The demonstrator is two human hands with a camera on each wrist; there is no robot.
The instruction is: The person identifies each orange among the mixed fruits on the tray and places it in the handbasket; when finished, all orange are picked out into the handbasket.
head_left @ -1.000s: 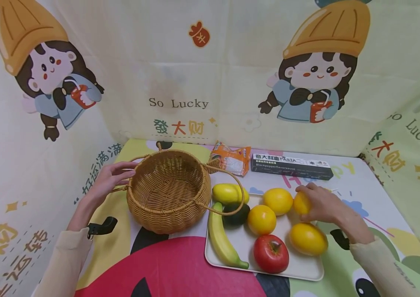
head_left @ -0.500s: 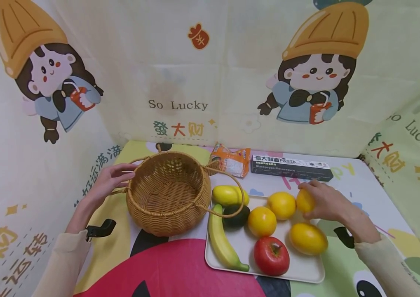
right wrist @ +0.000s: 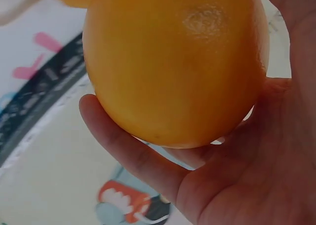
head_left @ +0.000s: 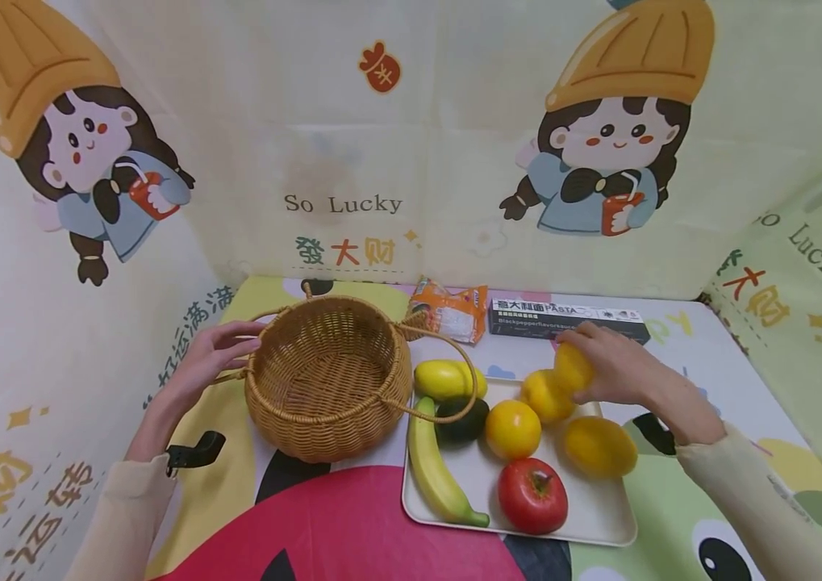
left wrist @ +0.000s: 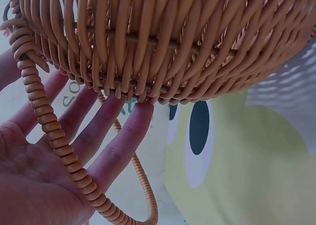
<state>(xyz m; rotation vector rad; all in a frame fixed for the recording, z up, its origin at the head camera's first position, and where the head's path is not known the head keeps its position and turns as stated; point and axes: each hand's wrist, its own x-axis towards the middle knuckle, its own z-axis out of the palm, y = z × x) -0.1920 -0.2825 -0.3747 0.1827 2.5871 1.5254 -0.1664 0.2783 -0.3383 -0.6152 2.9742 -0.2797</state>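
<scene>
My right hand (head_left: 617, 365) grips an orange (head_left: 573, 368) above the back right of a white tray (head_left: 592, 524); in the right wrist view its fingers curl round the orange (right wrist: 173, 71). My left hand (head_left: 210, 355) is at the left side of a wicker basket (head_left: 327, 428), fingers extended; in the left wrist view the fingertips of the left hand (left wrist: 74, 141) touch the weave of the basket (left wrist: 163, 42), behind a looped handle. On the tray lie a banana (head_left: 434, 468), an avocado (head_left: 463, 423), a red apple (head_left: 532, 496), two more oranges and a yellow mango-like fruit (head_left: 599, 447).
A lemon (head_left: 447, 379) lies at the tray's back left corner, under the basket's right handle (head_left: 472, 367). Behind the tray are an orange snack packet (head_left: 450, 313) and a black pasta box (head_left: 527, 323). Patterned cloth walls stand at the back and sides.
My right hand has lifted the orange up and to the left, over the orange at the tray's back. The mango-like fruit has shifted slightly. My left hand has stayed by the basket.
</scene>
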